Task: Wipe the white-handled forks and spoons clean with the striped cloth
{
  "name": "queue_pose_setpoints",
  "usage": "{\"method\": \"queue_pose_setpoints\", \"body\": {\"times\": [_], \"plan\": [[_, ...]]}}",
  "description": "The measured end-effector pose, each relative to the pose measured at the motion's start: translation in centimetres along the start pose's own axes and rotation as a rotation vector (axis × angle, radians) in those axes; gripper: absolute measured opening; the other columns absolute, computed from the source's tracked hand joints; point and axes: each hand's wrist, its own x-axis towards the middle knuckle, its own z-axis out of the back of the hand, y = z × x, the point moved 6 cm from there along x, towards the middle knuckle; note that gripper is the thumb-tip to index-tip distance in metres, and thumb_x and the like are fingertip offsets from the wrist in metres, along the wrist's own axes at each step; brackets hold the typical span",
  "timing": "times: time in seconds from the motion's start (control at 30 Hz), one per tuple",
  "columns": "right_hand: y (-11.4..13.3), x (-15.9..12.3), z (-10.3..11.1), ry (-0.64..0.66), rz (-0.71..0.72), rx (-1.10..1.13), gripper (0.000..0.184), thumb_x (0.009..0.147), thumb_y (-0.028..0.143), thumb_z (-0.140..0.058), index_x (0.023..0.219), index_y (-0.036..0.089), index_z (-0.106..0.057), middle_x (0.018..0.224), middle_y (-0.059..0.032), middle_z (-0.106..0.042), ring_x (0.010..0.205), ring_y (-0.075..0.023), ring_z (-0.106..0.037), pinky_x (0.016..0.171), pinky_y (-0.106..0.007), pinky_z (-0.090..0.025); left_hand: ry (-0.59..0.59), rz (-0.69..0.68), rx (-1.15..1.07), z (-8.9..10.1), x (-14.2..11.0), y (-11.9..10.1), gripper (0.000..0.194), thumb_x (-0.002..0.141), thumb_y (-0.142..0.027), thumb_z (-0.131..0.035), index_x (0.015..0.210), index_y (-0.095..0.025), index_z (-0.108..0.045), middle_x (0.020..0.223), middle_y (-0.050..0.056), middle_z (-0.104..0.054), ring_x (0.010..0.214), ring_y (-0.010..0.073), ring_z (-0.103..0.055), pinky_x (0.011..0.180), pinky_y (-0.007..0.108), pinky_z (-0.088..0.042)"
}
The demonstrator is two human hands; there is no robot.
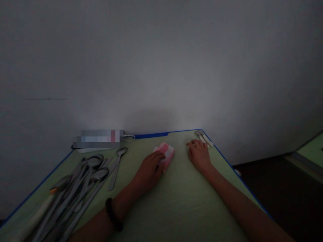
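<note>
My left hand (149, 168) rests on the green table (176, 201), its fingers lying over the near side of a folded pink cloth (166, 151). A dark bead bracelet (113, 215) circles that wrist. My right hand (199, 155) lies palm down near the table's far right corner, fingers together and flat on the surface. Its fingertips reach the white handles of two spoons (203, 137) lying by the corner. Whether the fingers touch the handles is hard to tell in the dim light.
A heap of several metal spoons and utensils (80, 185) covers the left part of the table, with one spoon (117, 164) lying apart. A blurred box (98, 139) sits at the far left edge against the grey wall. The table's blue rim (227, 161) drops to dark floor on the right.
</note>
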Motion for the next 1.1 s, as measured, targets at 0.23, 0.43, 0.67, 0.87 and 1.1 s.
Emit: {"method": "queue_pose_setpoints", "body": {"times": [0.23, 0.43, 0.67, 0.87, 1.1], "plan": [[9.2, -1.8, -0.3, 0.013, 0.209, 0.343, 0.031, 0.09, 0.024, -0.031, 0.113, 0.017, -0.049, 0.107, -0.0106, -0.054, 0.094, -0.0206, -0.048, 0.082, -0.034, -0.036, -0.044, 0.098, -0.022, 2.3, -3.4, 0.4, 0.02, 0.086, -0.013, -0.038, 0.101, -0.016, -0.052, 0.106, 0.009, -0.055, 0.104, 0.0198, -0.049, 0.095, 0.037, -0.038], [12.0, -1.1, -1.0, 0.054, 0.229, 0.315, 0.03, 0.091, 0.027, -0.027, 0.103, 0.018, -0.053, 0.099, -0.0102, -0.056, 0.096, -0.0223, -0.048, 0.083, -0.035, -0.036, -0.038, 0.146, -0.13, 3.9, -6.0, -0.2, 0.032, 0.08, -0.004, -0.039, 0.108, -0.017, -0.048, 0.114, 0.011, -0.048, 0.11, 0.0196, -0.045, 0.098, 0.037, -0.037], [11.8, 0.2, -2.1, 0.078, 0.121, 0.282, 0.031, 0.088, 0.039, -0.033, 0.095, 0.018, -0.053, 0.094, -0.0099, -0.057, 0.087, -0.0215, -0.051, 0.077, -0.033, -0.035, 0.117, 0.276, 0.237, 7.0, -5.9, 1.4, 0.031, 0.083, -0.019, -0.044, 0.114, -0.017, -0.043, 0.119, 0.01, -0.048, 0.112, 0.0198, -0.045, 0.098, 0.034, -0.035], [12.4, 1.3, -2.9, 0.084, 0.107, 0.259, 0.029, 0.087, 0.04, -0.033, 0.093, 0.018, -0.053, 0.091, -0.0097, -0.058, 0.081, -0.02, -0.053, 0.072, -0.031, -0.035, 0.354, 0.623, 0.469, 14.9, -8.2, 10.1, 0.036, 0.077, -0.039, -0.052, 0.104, -0.016, -0.054, 0.104, 0.013, -0.061, 0.092, 0.0252, -0.058, 0.076, 0.034, -0.046], [12.8, 2.4, -3.5, 0.073, 0.105, 0.276, 0.027, 0.087, 0.039, -0.034, 0.089, 0.019, -0.052, 0.087, -0.0077, -0.059, 0.078, -0.0188, -0.054, 0.069, -0.029, -0.035, 0.534, 0.907, 0.479, 19.9, -9.7, 16.9, 0.03, 0.061, -0.035, -0.066, 0.082, -0.014, -0.068, 0.093, 0.015, -0.068, 0.08, 0.0275, -0.063, 0.068, 0.035, -0.047]]}}
